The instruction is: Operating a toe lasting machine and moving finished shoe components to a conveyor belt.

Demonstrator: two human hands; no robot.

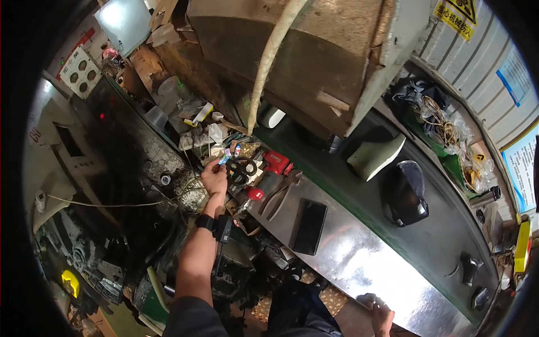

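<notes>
My left hand, with a black band on its wrist, reaches into a cluttered corner of the bench. Its fingertips close on a small blue-and-white packet. Beside that hand lie a black looped thing and a red power tool. A pair of pliers rests at the end of the shiny metal sheet, next to a dark phone. At the sheet's near edge is my right hand, fingers curled; whatever is in them is too small to make out.
A dark belt runs behind the metal sheet, carrying a pale curved part and a glossy black curved part. A large boxy housing overhangs it, with a pale hose hanging down. A green bin holds bags and cord.
</notes>
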